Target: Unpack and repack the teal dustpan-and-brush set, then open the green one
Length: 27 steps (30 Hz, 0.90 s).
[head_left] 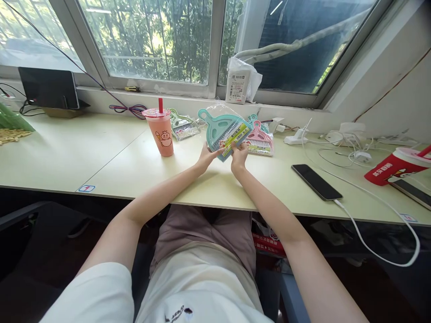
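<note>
A teal mini dustpan and brush set [220, 129] in clear plastic wrap, with a yellow-green label, is tilted up above the desk. My left hand [208, 158] grips its lower left edge, and my right hand [239, 155] grips the lower right near the label. Both hands are closed on it. Behind it to the right lies a pink dustpan set [260, 139] in wrap, with another teal set [253, 118] partly hidden beyond. A green wrapped set [183, 124] lies to the left, next to a cup of pink drink [162, 132] with a red straw.
A phone [316, 181] on a white cable lies to the right, near a tilted red cup [393, 167] and tangled chargers [360, 154]. A tablet [49, 88] stands back left. On the windowsill sits a white package [238, 85].
</note>
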### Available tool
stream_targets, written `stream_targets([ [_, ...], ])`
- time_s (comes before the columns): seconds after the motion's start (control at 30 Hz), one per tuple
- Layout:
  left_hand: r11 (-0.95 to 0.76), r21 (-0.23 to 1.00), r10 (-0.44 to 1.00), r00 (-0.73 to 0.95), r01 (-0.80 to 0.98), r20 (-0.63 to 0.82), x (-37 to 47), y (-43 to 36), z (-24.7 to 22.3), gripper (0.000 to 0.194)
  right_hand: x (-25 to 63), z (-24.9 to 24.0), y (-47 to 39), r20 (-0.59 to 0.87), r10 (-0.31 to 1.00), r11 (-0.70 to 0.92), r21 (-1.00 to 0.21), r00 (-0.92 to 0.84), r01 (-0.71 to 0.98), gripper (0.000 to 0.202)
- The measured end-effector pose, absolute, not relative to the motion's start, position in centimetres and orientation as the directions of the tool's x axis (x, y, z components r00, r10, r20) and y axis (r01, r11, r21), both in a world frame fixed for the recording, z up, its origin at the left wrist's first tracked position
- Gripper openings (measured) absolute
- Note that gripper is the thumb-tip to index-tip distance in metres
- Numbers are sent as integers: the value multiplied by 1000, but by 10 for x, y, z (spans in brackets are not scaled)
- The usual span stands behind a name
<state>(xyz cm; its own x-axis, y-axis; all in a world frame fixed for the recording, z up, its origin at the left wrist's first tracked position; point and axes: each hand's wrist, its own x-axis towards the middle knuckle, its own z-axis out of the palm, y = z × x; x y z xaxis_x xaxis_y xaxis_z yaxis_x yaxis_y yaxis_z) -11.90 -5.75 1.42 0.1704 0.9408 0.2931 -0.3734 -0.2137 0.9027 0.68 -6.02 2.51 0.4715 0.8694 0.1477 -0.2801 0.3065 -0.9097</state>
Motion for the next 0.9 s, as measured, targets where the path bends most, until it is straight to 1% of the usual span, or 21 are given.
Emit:
stream_targets([
  [0.1,-230,925,957,101,-304,271,-121,-52,10,81,5,22,-59,146,876,320,-888,459,-329,19],
  [0.23,-264,926,950,96,-269,299,-126,-43,6,73,11,22,-52,111,902,307,-845,417,-438,30],
  [0.3,-278,928,945,104,-249,311,-127,-40,5,72,20,25,-47,48,909,272,-819,413,-505,25],
  [0.4,-284,936,937,145,-207,317,-126,-38,3,71,39,32,-39,-45,905,241,-765,423,-597,11],
  [0.47,-318,930,919,179,-185,350,-125,-38,2,71,49,35,-37,-64,901,246,-738,429,-628,8],
  [0.57,-349,921,899,215,-172,381,-123,-38,-1,71,56,35,-38,-56,890,267,-741,453,-616,13],
  [0.8,-290,945,891,316,-152,324,-124,-38,-5,79,55,34,-42,-114,853,214,-814,509,-540,22],
  [0.9,-284,950,888,339,-127,311,-124,-39,-5,77,57,35,-43,-149,826,182,-842,543,-507,29],
])
